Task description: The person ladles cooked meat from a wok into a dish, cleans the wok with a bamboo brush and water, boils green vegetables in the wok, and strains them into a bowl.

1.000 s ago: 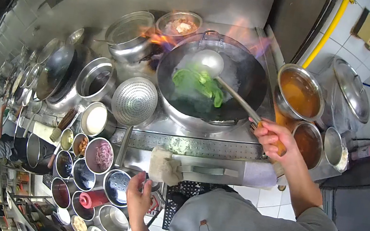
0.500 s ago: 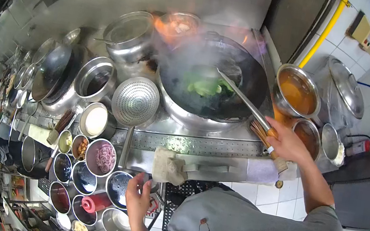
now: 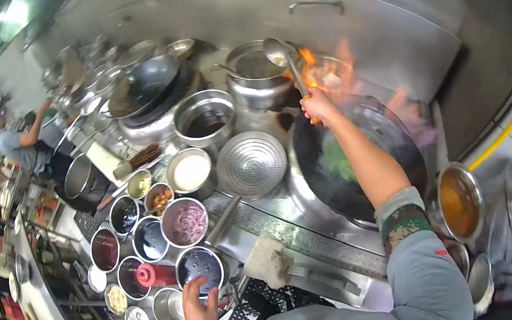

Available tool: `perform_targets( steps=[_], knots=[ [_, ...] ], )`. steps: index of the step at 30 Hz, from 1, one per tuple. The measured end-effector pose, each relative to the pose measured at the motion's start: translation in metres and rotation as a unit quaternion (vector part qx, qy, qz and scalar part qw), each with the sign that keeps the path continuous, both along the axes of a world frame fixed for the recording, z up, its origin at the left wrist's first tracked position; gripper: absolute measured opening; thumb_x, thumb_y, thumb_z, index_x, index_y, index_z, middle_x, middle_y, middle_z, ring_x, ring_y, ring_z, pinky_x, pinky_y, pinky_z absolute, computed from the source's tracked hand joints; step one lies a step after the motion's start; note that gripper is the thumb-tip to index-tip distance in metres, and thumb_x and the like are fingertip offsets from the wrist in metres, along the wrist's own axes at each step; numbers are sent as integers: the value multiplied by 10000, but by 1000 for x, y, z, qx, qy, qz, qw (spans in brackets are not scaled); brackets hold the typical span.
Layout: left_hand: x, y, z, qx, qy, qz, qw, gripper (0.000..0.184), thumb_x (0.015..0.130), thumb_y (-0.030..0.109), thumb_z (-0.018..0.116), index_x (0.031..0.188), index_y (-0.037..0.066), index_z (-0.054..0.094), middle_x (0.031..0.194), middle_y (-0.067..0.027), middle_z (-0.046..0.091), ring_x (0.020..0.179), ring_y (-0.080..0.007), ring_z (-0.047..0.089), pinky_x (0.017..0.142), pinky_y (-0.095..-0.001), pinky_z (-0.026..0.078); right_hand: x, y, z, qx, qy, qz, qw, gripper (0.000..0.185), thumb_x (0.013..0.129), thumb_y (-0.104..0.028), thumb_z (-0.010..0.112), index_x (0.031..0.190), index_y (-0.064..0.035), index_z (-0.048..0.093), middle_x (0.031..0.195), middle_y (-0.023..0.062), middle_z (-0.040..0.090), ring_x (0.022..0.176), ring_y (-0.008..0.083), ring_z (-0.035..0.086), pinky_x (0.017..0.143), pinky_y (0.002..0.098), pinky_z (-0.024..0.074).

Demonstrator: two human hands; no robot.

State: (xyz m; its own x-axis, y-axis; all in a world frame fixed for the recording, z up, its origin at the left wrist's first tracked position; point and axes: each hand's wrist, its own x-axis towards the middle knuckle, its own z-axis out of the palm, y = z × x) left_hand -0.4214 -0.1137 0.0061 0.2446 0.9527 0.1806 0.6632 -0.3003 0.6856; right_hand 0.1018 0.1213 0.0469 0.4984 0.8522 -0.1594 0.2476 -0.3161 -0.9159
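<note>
My right hand [image 3: 319, 106] is closed around the handle of a ladle [image 3: 275, 52]. The ladle's bowl is up over the rim of a steel pot [image 3: 252, 79] at the back of the stove. Below my right forearm lies a large dark wok [image 3: 376, 202], with green vegetables [image 3: 338, 158] in it, blurred by steam. Low in the view, my left hand [image 3: 199, 318] has its fingers apart and nothing in them. It is nearest to a steel pot of dark liquid [image 3: 199, 270]; whether it touches the rim I cannot tell.
Flames [image 3: 331, 68] rise behind the wok. A perforated strainer [image 3: 251, 164] rests left of it. Several containers stand at lower left, including sliced onions [image 3: 186, 223] and a red squeeze bottle [image 3: 155, 275]. A pot of orange liquid [image 3: 459, 202] stands right. Another person [image 3: 25, 140] is far left.
My right hand has swung left and up from the wok's right side, lifting the ladle out of the wok to the back pot. The camera view has shifted. Flames behind the wok look taller.
</note>
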Motion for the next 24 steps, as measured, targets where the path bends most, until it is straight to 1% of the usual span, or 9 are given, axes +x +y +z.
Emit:
perform_targets(
  steps=[3,5,8,12,16,18,20,22,24],
  knots=[
    [-19,-30,2,-39,-4,76,996,282,842,83,706,1104,-2,643,1088,-198,656,1022,-366,627,906,-427,485,12,54,-12,42,313,-16,949,120,933,-118,587,839,-93,517,679,-1,541,524,83,529,392,230,406],
    [-22,-49,3,-107,-40,143,983,268,854,91,711,1097,-4,647,1048,-170,672,947,-307,660,837,-390,516,29,62,-3,102,691,-13,716,138,885,-26,536,761,-65,487,644,25,512,495,111,516,401,208,405],
    [-20,-57,-10,-135,-54,127,981,263,835,83,712,1077,-8,659,1067,-202,672,995,-370,651,888,-424,503,35,36,9,227,864,80,441,139,725,33,575,776,-47,474,674,27,495,580,149,523,507,248,461],
    [18,-32,-20,-146,-75,18,986,364,883,237,709,1161,7,658,1106,-199,676,1056,-364,645,921,-410,501,151,54,-27,436,743,-15,507,272,698,108,690,819,-55,509,743,29,502,665,145,524,655,295,507],
    [53,-7,-55,-152,-97,-63,981,498,915,315,685,1292,9,576,1258,-219,615,1164,-356,604,998,-410,467,308,108,-53,256,726,128,625,226,772,63,696,936,-13,561,764,7,510,669,115,511,613,234,470],
    [60,-4,-82,-90,-82,-38,992,538,905,329,696,1309,2,557,1268,-222,609,1182,-365,590,1008,-412,461,360,73,-48,197,549,194,789,242,810,50,667,1038,28,590,807,25,557,686,121,545,619,219,477],
    [82,6,-112,-85,-83,-58,991,603,880,346,725,1317,-25,539,1277,-234,603,1205,-380,574,1028,-414,450,289,11,-31,186,330,47,924,288,900,-145,605,1160,-21,599,936,53,632,779,140,600,627,266,496],
    [93,13,-100,-178,-71,-67,979,718,851,385,765,1354,-60,510,1309,-263,586,1195,-345,603,998,-395,481,233,-56,-13,134,49,84,986,270,929,-242,577,1140,-79,625,1001,62,662,800,150,602,662,296,503],
    [104,18,-116,-257,-94,-66,960,757,823,347,796,1367,-82,489,1309,-277,584,1150,-344,631,971,-398,508,240,-63,-19,-52,-91,-3,995,179,913,-211,550,1020,-77,600,719,23,528,560,166,510,486,331,417]
  ],
)
